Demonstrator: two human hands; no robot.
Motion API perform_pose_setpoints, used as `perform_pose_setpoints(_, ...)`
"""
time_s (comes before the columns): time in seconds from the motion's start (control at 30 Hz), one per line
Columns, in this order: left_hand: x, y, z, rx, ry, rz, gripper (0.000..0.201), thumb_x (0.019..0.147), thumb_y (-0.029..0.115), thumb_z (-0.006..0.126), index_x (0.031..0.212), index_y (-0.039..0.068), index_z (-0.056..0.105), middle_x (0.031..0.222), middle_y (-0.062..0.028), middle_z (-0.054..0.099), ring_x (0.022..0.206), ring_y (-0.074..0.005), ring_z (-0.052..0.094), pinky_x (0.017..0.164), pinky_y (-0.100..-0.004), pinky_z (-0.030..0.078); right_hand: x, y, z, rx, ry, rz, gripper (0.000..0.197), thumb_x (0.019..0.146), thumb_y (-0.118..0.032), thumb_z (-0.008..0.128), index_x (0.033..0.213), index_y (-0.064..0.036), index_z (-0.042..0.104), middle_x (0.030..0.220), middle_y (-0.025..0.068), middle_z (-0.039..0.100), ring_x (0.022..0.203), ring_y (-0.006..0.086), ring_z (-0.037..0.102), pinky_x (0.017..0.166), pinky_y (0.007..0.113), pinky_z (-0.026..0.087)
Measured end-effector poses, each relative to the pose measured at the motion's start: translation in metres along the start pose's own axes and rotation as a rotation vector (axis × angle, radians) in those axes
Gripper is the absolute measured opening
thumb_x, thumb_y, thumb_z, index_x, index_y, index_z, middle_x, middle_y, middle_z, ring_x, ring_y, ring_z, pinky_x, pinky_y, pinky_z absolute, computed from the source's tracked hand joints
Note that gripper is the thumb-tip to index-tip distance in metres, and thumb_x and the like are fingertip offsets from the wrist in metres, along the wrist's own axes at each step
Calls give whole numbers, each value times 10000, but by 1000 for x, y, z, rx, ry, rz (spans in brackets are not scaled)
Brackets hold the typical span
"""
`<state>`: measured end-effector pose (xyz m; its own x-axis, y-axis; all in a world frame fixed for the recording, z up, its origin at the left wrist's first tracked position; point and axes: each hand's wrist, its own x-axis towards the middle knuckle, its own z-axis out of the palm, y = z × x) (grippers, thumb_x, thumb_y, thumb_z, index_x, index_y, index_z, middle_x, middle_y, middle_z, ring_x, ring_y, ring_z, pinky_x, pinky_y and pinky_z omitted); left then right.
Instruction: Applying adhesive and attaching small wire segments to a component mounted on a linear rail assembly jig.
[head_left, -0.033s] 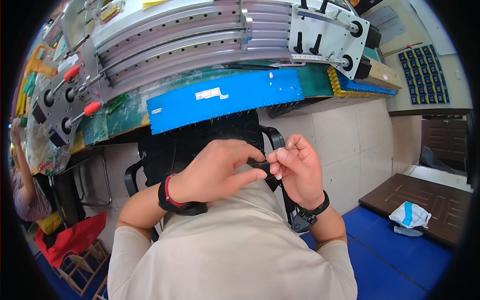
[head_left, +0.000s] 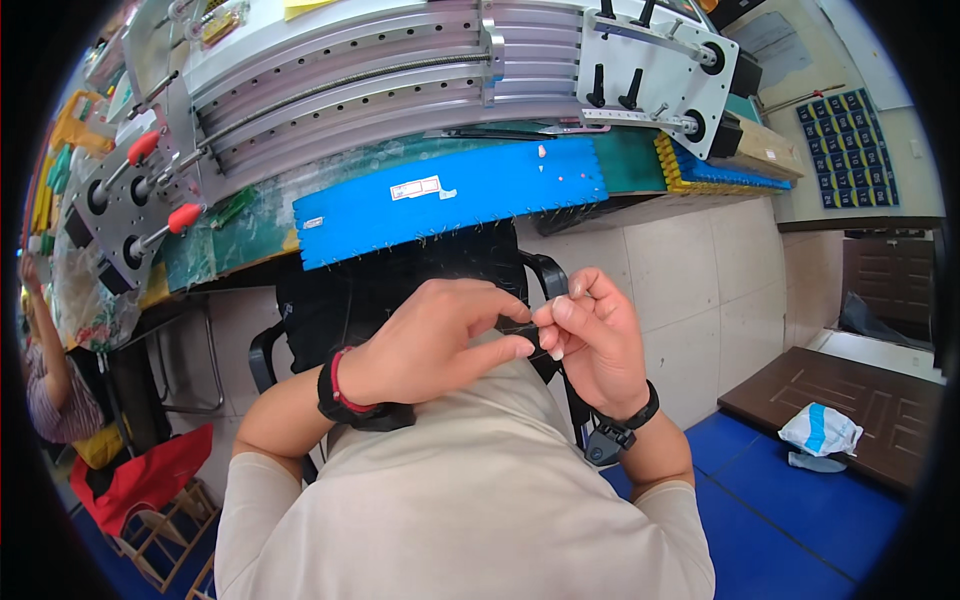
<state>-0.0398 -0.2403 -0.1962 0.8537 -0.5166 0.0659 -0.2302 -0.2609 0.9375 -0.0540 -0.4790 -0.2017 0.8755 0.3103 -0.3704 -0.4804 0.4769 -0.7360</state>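
In front of my body, my left hand (head_left: 430, 338) is held with its thumb and index fingertip apart, close to the other hand's fingertips. My right hand (head_left: 600, 335) has its thumb and index finger pressed together in a pinch. Whatever lies in that pinch is too small to make out. Beyond both hands, a long blue board (head_left: 500, 190) with notched edges lies along the table's front edge. Fine short strands stick out from its near side, and small pale labels are on its face.
A metal linear rail machine (head_left: 380, 75) with red-knobbed rods (head_left: 183, 217) covers the table's back. Stacked blue and yellow notched boards (head_left: 715, 175) sit at its right. A black chair (head_left: 545, 275) stands under my hands. A co-worker's arm (head_left: 45, 330) shows far left. A white-and-blue package (head_left: 820, 430) lies lower right.
The co-worker's raised hand at the far left has shifted slightly. My own hands keep almost the same pose.
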Motion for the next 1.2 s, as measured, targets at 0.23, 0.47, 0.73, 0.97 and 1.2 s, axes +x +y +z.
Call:
perform_pose_setpoints(0.23,3,-5,4,-194,18,-38,112,960,145,792,959,33,782,680,-9,505,629,-124,402,566,-326,317,4,0,-2,141,-64,64,154,1058,-35,638,1145,-97,527,1073,178,785,851,161,747,723,273,575)
perform_pose_setpoints(0.47,2,-3,2,-204,26,-43,102,943,128,776,916,29,770,685,-10,519,631,-118,397,570,-318,311,0,-3,12,-285,119,-264,269,987,-31,724,1203,-61,568,1010,121,764,830,177,706,691,298,569)
perform_pose_setpoints(0.73,3,0,0,-66,41,13,79,921,101,775,906,25,766,682,-34,534,597,-144,409,545,-333,313,2,-28,14,-1576,-138,-1164,235,706,-29,818,926,-84,758,833,18,622,706,212,574,574,331,432)
perform_pose_setpoints(0.97,4,1,3,31,69,106,53,910,87,779,912,34,775,650,-36,506,588,-163,452,533,-328,332,4,-28,14,-1719,-223,-1131,182,700,-51,786,859,-76,700,807,17,595,722,202,587,575,330,418)
perform_pose_setpoints(1.2,3,4,2,6,80,14,91,937,137,805,953,48,801,637,-35,485,563,-156,423,530,-332,329,11,-14,6,-1461,-110,-1134,211,697,32,792,855,-76,703,801,38,625,713,229,591,597,349,466)
